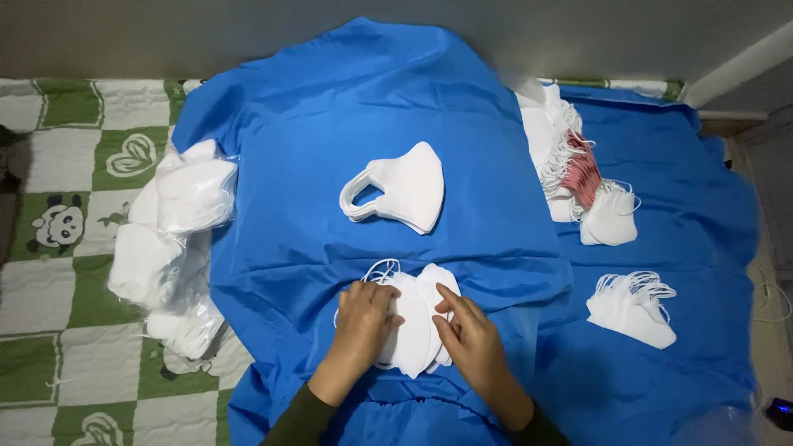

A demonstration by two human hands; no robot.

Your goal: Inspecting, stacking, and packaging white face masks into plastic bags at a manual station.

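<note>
— What is the person doing on the blue cloth?

— Both hands are on a small pile of masks at the near edge of the cloth. The left hand lies flat on the pile's left side, fingers a bit bent, pressing down. It is not gripping.

— And the other hand?

— The right hand is at the pile's right edge. Its fingers are nearly straight and touch the top mask. I can't tell if it pinches one or just rests there.

— So what step is that?

— I think the masks are being squared up into a neat pile. The next move looks like it needs a soft touch, so the loops don't catch and the pile doesn't slide.

— What else is near?

— Just past the pile, in the middle of the cloth, sits another stack. Off the cloth's left edge is a clear bag of masks. On the cloth's right side there is a long heap with some pink in it, and a small bunch closer to us.
</note>
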